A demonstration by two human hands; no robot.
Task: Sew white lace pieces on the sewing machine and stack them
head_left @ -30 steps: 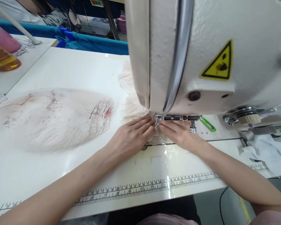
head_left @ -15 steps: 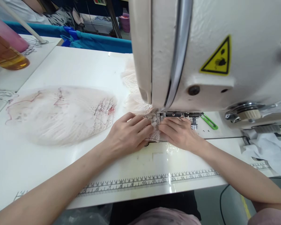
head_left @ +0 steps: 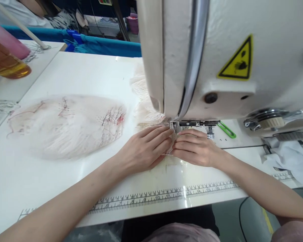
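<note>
A narrow strip of pale lace fabric (head_left: 172, 144) lies under the front of the sewing machine's presser foot (head_left: 173, 126). My left hand (head_left: 147, 148) is on the strip's left side, its fingers close together and its thumb hidden beneath. From the right, my right hand (head_left: 195, 148) pinches the strip's edge with its fingertips. Both hands are closed on the lace, nearly touching each other just in front of the foot. More gathered pale lace (head_left: 145, 101) spreads behind my left hand, partly hidden by the machine head (head_left: 176, 57).
Left on the white table (head_left: 91, 74) lies a heap of sheer lace (head_left: 70, 127) with red and dark threads. Green thread snips (head_left: 226, 129) rest right of the foot. A printed ruler (head_left: 156, 198) runs along the front edge. White cloth (head_left: 293, 161) lies far right.
My left hand has slid right, towards the foot, with its fingers straighter. My right hand has come slightly nearer to me. The gap between them has narrowed.
</note>
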